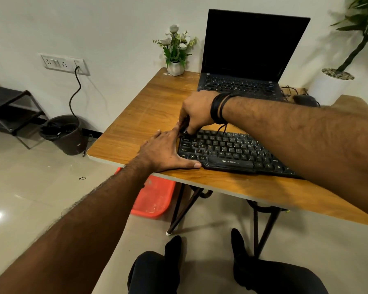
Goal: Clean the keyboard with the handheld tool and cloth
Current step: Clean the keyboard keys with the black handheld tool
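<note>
A black keyboard (227, 152) lies on the wooden table (149, 107) near its front edge. My left hand (164, 151) rests flat against the keyboard's left end, fingers straight, thumb along the front corner. My right hand (197, 111) reaches across from the right and pinches a small dark tool (184, 127) over the keyboard's top left corner. Most of the tool is hidden by my fingers. No cloth is in view.
An open laptop (251, 60) stands behind the keyboard, with a small flower pot (175, 67) to its left and a mouse (305, 100) with cables to its right. A dark bin (65, 134) and a red tub (151, 198) sit on the floor.
</note>
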